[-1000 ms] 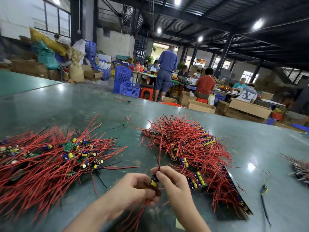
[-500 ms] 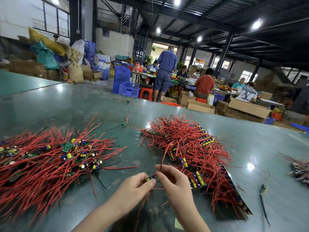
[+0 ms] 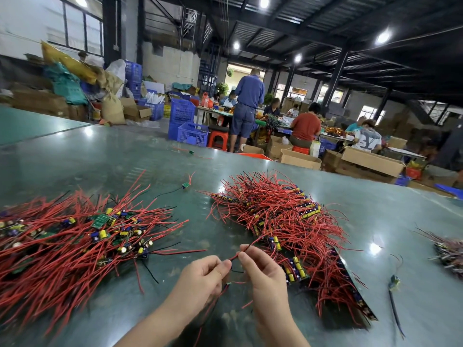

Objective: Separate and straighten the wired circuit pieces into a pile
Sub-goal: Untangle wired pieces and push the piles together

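Both forearms bare, entering from the near edge of the tabletop and converging toward its middle. Left hand (image 3: 200, 279): back of hand up, fingers (image 3: 220, 267) curled, thumb and forefinger tips pinched together at the upper right of the fist. Right hand (image 3: 263, 274): back toward camera, wrist straight, fingers (image 3: 248, 256) bent and gathered, tips pinched at the top left. The two pinches sit just beside each other, nearly touching. Both hands raised slightly above the tabletop; lower fingers hidden beneath the palms.
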Demonstrator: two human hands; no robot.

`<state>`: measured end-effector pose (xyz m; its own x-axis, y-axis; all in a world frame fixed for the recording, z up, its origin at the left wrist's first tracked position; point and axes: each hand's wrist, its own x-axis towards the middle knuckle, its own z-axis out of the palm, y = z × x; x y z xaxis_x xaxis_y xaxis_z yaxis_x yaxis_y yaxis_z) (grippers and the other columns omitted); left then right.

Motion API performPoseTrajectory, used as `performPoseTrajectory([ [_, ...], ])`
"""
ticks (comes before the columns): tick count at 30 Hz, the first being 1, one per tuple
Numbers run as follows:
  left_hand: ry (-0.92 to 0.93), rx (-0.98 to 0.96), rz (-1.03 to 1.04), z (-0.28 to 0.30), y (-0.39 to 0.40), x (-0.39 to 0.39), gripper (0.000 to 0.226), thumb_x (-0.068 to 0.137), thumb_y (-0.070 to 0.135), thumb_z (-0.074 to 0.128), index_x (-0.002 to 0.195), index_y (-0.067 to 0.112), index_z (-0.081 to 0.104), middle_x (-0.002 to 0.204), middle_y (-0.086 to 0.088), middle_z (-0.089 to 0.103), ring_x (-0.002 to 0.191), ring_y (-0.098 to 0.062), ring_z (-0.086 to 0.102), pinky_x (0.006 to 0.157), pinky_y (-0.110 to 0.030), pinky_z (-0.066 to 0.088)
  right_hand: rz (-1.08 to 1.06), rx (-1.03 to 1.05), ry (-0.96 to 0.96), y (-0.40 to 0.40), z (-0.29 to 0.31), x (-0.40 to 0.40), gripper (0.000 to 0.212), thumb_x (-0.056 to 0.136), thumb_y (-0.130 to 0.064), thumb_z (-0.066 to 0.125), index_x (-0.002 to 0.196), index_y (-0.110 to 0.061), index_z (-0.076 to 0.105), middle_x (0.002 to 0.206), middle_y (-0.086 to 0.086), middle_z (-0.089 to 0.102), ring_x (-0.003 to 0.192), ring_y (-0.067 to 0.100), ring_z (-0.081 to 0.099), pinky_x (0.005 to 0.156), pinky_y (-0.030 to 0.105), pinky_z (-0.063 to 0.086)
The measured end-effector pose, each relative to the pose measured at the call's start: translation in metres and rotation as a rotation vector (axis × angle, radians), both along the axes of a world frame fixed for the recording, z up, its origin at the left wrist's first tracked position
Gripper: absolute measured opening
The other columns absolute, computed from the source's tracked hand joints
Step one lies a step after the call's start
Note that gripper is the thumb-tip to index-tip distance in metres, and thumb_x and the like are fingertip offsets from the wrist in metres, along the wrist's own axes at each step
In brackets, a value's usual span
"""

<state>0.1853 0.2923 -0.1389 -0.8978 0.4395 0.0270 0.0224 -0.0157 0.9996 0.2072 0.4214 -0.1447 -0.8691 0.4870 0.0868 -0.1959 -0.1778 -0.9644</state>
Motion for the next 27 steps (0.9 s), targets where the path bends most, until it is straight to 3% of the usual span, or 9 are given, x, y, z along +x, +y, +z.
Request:
performPoseTrajectory([
  [3,-0.172,0.082,-0.068,0.002,0.003,0.003,0.032,0.096,0.031,0.049,0.068,0.014,0.048,0.043,0.008,0.026,0.035,-0.006,0.014,0.035,-0.011,0.012,-0.09,-0.045,0.03,-0.007,-0.005,0.0,0.018,0.08,0.001,0.067,0.072,-0.014,0.074,0.071,-0.001,0.071,0.069,0.013,0.06,0.071,0.033,0.046],
  [6,-0.303,0.147,-0.12,0.002,0.005,0.003,0.034,0.094,0.035,0.048,0.069,0.013,0.052,0.045,0.005,0.025,0.036,-0.006,0.013,0.038,-0.008,0.011,-0.117,-0.201,0.015,-0.011,-0.008,-0.002,0.018,0.079,0.001,0.067,0.071,-0.013,0.073,0.071,0.0,0.07,0.063,0.01,0.056,0.062,0.022,0.044],
  [9,-0.176,0.032,-0.06,-0.002,0.005,0.002,0.038,0.095,0.032,0.05,0.061,0.017,0.046,0.042,0.006,0.029,0.034,-0.007,0.017,0.034,-0.012,0.013,-0.168,-0.168,-0.027,-0.007,-0.01,-0.003,0.012,0.08,-0.002,0.068,0.077,-0.012,0.074,0.07,-0.003,0.071,0.057,0.003,0.055,0.052,0.016,0.046],
  [12,0.072,-0.14,0.038,-0.004,0.006,0.003,0.039,0.095,0.027,0.053,0.058,0.017,0.045,0.038,0.008,0.038,0.031,-0.004,0.028,0.036,-0.011,0.022,-0.25,-0.036,0.014,-0.006,-0.009,0.0,0.01,0.083,-0.003,0.067,0.084,-0.01,0.073,0.074,-0.001,0.073,0.072,0.015,0.062,0.075,0.041,0.053],
  [14,-0.043,-0.079,-0.021,-0.003,0.007,0.005,0.037,0.096,0.03,0.051,0.062,0.015,0.045,0.039,0.009,0.034,0.032,-0.005,0.023,0.033,-0.014,0.019,-0.323,0.069,0.071,-0.008,-0.01,0.002,0.013,0.083,-0.002,0.066,0.082,-0.013,0.072,0.075,0.001,0.072,0.073,0.016,0.062,0.073,0.045,0.053],
  [17,-0.316,0.099,-0.138,0.001,0.007,0.006,0.036,0.096,0.038,0.047,0.07,0.013,0.051,0.044,0.007,0.024,0.036,-0.006,0.013,0.037,-0.008,0.013,-0.343,-0.009,0.097,-0.011,-0.013,0.003,0.011,0.084,-0.004,0.065,0.083,-0.013,0.07,0.077,0.005,0.07,0.071,0.018,0.059,0.053,0.024,0.052],
  [21,-0.396,0.179,-0.165,0.0,0.004,0.003,0.035,0.093,0.038,0.048,0.07,0.012,0.053,0.043,0.007,0.023,0.036,-0.005,0.012,0.038,-0.007,0.013,-0.287,-0.203,0.074,-0.009,-0.008,-0.001,0.012,0.084,-0.003,0.063,0.082,-0.014,0.068,0.07,-0.007,0.069,0.062,0.002,0.057,0.049,0.01,0.043],
  [24,-0.29,0.087,-0.11,0.0,0.005,0.005,0.035,0.094,0.035,0.05,0.066,0.014,0.052,0.042,0.008,0.027,0.035,-0.006,0.015,0.035,-0.01,0.013,-0.302,-0.187,0.092,-0.004,-0.004,0.0,0.014,0.086,-0.004,0.062,0.081,-0.015,0.067,0.065,-0.013,0.067,0.054,-0.005,0.052,0.047,0.008,0.04],
  [27,0.217,-0.219,0.105,-0.002,0.007,0.006,0.038,0.093,0.032,0.055,0.058,0.021,0.047,0.038,0.008,0.038,0.038,-0.006,0.032,0.041,-0.017,0.024,-0.27,-0.149,0.123,-0.003,0.001,0.001,0.014,0.086,-0.005,0.061,0.08,-0.016,0.067,0.065,-0.013,0.065,0.055,-0.004,0.05,0.049,0.008,0.039],
])
